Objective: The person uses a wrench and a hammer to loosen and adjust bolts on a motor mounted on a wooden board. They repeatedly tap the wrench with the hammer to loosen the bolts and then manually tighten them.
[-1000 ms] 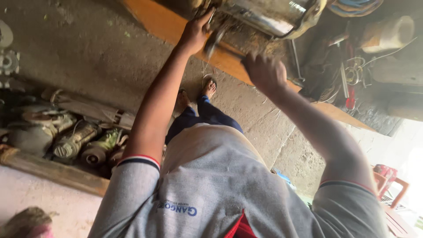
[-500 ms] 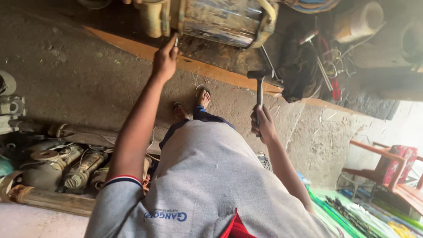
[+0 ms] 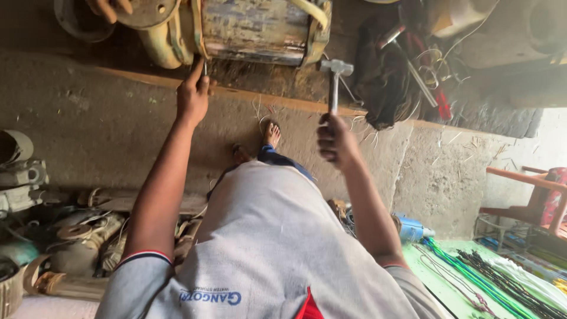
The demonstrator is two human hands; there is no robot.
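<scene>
Your left hand (image 3: 192, 97) pinches a thin metal punch (image 3: 205, 69), its tip against the worn cylindrical motor housing (image 3: 254, 29) just beyond your fingertips. Your right hand (image 3: 335, 142) grips a steel-headed hammer (image 3: 335, 77), fingers wrapped around its handle, head raised near the housing.

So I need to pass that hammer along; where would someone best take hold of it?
Probably by the bare handle just under the metal head of the hammer, coming from the side. The right hand fills the lower handle, leaving only that upper stretch free.
</scene>
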